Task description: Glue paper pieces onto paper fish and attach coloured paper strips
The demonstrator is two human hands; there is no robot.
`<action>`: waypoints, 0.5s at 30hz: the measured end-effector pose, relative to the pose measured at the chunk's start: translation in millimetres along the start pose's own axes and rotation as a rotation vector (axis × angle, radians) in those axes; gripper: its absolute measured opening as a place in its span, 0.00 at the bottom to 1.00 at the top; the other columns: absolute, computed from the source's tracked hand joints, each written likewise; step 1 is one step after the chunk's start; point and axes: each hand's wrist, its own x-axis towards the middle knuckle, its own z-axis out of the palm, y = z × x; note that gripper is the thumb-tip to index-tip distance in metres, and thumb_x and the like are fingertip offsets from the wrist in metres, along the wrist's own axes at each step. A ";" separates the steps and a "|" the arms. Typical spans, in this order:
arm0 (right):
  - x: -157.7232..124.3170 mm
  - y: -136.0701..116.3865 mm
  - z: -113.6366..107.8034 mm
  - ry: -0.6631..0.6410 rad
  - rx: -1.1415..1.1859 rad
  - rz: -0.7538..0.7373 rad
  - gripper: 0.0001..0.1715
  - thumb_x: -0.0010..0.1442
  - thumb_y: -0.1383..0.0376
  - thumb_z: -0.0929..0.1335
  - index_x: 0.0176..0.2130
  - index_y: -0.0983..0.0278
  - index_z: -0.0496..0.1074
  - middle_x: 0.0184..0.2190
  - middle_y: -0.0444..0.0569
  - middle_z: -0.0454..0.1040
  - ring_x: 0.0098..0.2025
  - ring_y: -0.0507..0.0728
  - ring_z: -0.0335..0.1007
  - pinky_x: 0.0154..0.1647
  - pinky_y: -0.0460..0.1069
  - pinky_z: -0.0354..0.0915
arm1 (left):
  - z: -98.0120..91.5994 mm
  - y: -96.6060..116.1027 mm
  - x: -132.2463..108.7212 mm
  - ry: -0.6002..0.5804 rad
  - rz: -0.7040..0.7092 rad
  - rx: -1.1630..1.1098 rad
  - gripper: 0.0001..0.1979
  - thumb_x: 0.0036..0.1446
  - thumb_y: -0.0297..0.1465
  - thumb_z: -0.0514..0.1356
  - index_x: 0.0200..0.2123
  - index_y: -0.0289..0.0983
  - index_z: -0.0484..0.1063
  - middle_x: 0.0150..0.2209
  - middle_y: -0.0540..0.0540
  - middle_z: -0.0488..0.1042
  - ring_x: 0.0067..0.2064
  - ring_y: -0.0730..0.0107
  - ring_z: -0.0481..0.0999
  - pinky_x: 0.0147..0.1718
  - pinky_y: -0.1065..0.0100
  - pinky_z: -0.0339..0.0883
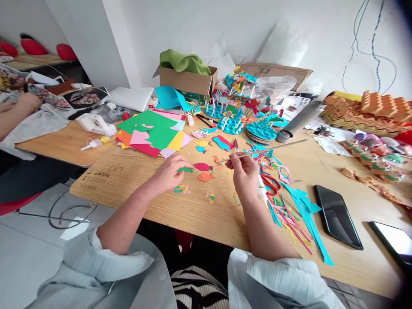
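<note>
My left hand (170, 172) is over the table, index finger reaching along the top of a small green paper fish (186, 170) and thumb just below it. Beside it lie a dark pink spotted paper fish (202, 167) and an orange paper fish (205, 177). In my right hand (243, 174), thumb and fingers close on a thin stick (273, 146) slanting up to the right. A pen-like tip (236, 144) rises above the same fingers; its lower part is hidden. Tiny paper dots (182, 189) and snippets (210, 197) lie nearer me.
Coloured paper sheets (157, 133) are stacked at left. Blue decorated pieces (231, 124) stand behind. Red-handled scissors (272, 184), a white glue bottle (262, 191), paper strips (294, 223) and a phone (337, 216) lie to the right. Another person's arm (19, 109) is far left.
</note>
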 end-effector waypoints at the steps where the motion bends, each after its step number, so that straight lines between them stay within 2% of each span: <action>1: -1.0 -1.5 1.0 -0.017 0.019 0.003 0.18 0.57 0.50 0.70 0.30 0.62 0.69 0.23 0.43 0.71 0.25 0.53 0.70 0.28 0.48 0.66 | -4.8 -1.2 0.6 0.012 -0.025 -0.017 0.17 0.52 0.19 0.55 0.40 0.39 0.79 0.38 0.46 0.75 0.44 0.65 0.73 0.45 0.62 0.69; 5: -8.2 -9.8 5.1 -0.158 0.089 0.015 0.16 0.56 0.52 0.71 0.32 0.62 0.70 0.26 0.43 0.72 0.27 0.52 0.71 0.30 0.49 0.68 | -14.3 -6.5 6.0 -0.012 -0.135 -0.119 0.13 0.52 0.22 0.58 0.39 0.38 0.79 0.29 0.49 0.74 0.35 0.68 0.74 0.36 0.67 0.69; 8: -11.6 -17.0 7.2 -0.244 0.085 0.034 0.15 0.57 0.53 0.71 0.34 0.61 0.70 0.27 0.44 0.72 0.29 0.53 0.73 0.32 0.49 0.69 | -15.0 -12.9 16.9 -0.107 -0.197 -0.214 0.12 0.52 0.25 0.60 0.40 0.37 0.79 0.29 0.49 0.76 0.31 0.70 0.75 0.32 0.69 0.68; 10: -11.2 -20.6 8.4 -0.250 0.077 0.032 0.15 0.57 0.53 0.71 0.34 0.61 0.70 0.28 0.44 0.72 0.30 0.53 0.73 0.32 0.49 0.70 | -13.2 -18.3 27.4 -0.141 -0.218 -0.272 0.11 0.54 0.28 0.60 0.40 0.36 0.78 0.29 0.48 0.78 0.31 0.70 0.76 0.31 0.68 0.69; 12: -9.7 -22.5 9.8 -0.239 0.070 0.026 0.14 0.57 0.54 0.72 0.33 0.61 0.70 0.29 0.44 0.72 0.29 0.52 0.72 0.32 0.49 0.69 | -8.2 -24.1 37.8 -0.130 -0.223 -0.328 0.11 0.55 0.29 0.60 0.41 0.35 0.78 0.31 0.47 0.79 0.33 0.69 0.78 0.33 0.68 0.71; 15: -9.9 -21.4 11.9 -0.243 0.075 0.040 0.11 0.57 0.56 0.72 0.32 0.61 0.71 0.30 0.45 0.72 0.29 0.52 0.71 0.31 0.48 0.69 | 5.3 -32.9 46.0 -0.028 -0.163 -0.280 0.11 0.56 0.27 0.58 0.41 0.35 0.77 0.36 0.45 0.80 0.36 0.67 0.78 0.37 0.65 0.73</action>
